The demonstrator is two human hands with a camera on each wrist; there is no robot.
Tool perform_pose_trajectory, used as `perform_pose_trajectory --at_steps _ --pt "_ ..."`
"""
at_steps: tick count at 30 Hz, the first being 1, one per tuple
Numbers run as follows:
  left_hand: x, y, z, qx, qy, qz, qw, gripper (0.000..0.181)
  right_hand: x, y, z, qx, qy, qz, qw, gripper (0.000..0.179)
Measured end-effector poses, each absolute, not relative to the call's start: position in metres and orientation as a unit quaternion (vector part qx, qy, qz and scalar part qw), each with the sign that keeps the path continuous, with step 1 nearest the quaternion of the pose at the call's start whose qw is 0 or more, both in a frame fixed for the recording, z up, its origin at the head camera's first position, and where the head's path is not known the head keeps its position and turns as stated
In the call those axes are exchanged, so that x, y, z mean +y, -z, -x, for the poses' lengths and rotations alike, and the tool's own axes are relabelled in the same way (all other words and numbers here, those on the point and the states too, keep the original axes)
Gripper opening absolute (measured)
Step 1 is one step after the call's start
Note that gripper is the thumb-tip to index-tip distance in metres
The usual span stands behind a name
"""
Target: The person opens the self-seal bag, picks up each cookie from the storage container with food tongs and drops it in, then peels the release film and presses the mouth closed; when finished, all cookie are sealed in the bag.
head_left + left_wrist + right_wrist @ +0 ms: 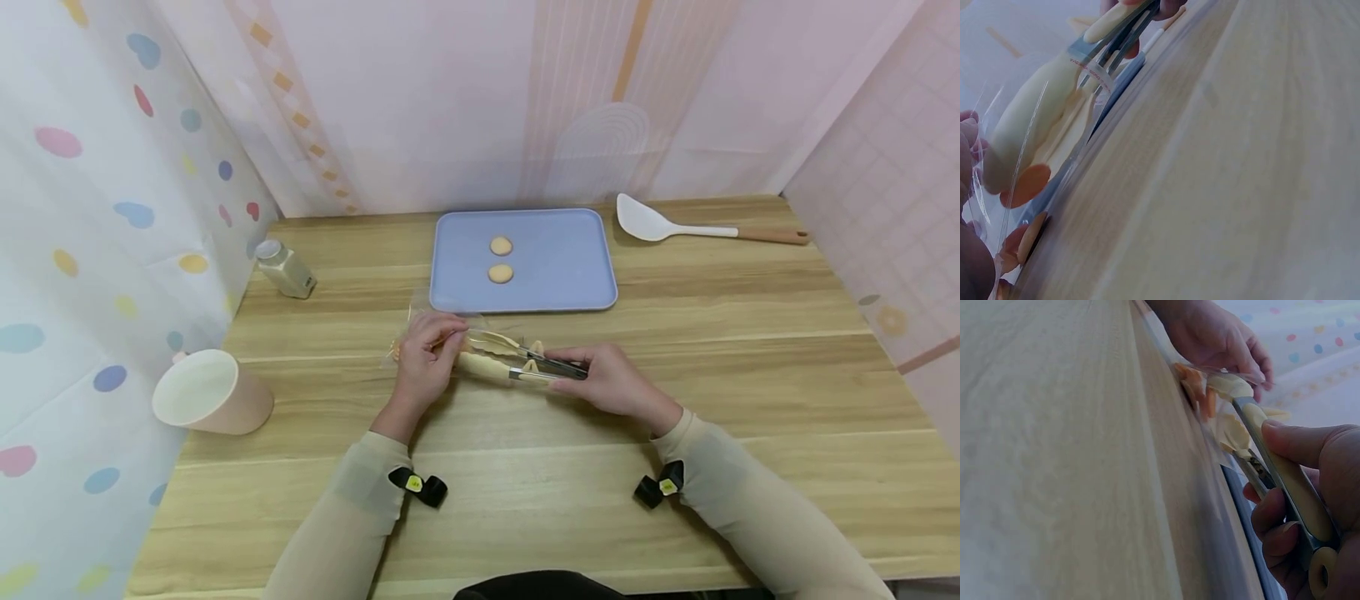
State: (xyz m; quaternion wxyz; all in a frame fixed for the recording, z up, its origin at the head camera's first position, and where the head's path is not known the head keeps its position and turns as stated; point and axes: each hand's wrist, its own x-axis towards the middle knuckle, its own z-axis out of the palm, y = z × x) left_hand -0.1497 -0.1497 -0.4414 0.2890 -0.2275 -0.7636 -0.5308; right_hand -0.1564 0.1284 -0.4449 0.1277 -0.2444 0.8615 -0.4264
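My right hand (618,383) holds a pair of cream-tipped metal tongs (487,367) by the handles, thumb on one arm and fingers on the other. The tongs point left, with their heads inside the mouth of a clear plastic bag (1100,76). At its opening, my left hand (427,354) pinches the bag's edge between thumb and fingers. Several round cookies (1034,237) lie low in the bag. One cookie (1025,185) is right at the tongs' tips; I cannot tell whether they grip it.
Behind the hands lies a blue tray (558,267) with two round cookies (500,273) on it. A white spatula (652,223) with a wooden handle is to its right. At the left stand a small jar (287,268) and a pink cup (243,404).
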Motion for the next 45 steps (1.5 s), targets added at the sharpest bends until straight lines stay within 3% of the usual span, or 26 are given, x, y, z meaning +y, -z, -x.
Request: perform_pose_trajectory --at_steps 25,45 --pt "-0.150 0.443 0.150 -0.775 0.530 0.211 0.273 0.012 0.096 0.454 0.149 0.868 0.438 0.229 0.057 0.045" --pt "-0.148 0.441 0.150 -0.776 0.528 0.218 0.267 0.012 0.119 0.442 0.138 0.889 0.395 0.221 0.072 0.048"
